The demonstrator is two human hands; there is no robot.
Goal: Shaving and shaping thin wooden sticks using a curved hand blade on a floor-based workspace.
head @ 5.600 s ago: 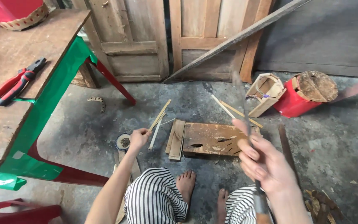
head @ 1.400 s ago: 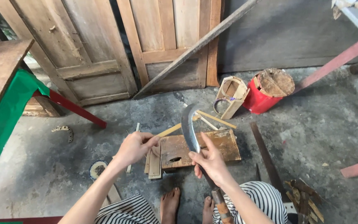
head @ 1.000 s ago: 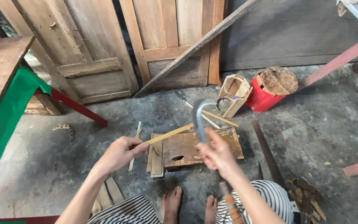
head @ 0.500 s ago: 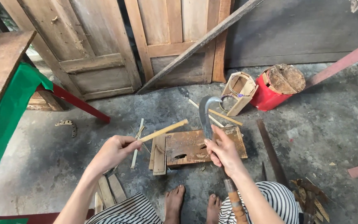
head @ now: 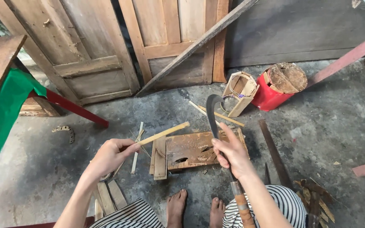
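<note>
Down low over the floor (head: 334,139) we sat with both hands busy. Our left hand (head: 108,156) was closed around one end of a thin bamboo strip (head: 164,133), and the strip poked out over the wooden chopping board (head: 199,147) lying just in front of our bare feet (head: 195,207). Our right hand (head: 232,151) was wrapped tight on a curved knife (head: 213,113), up near the dark blade, with the wrapped handle (head: 241,207) running back under our wrist. We thought the strip was light and stiff, easy to snap or split, so holding it by the end looked right. We thought the knife was heavier and sharp, best held by its back. A red bucket (head: 271,93) with a wood lump (head: 289,77) on top stood well apart, near a small box frame (head: 239,90).
</note>
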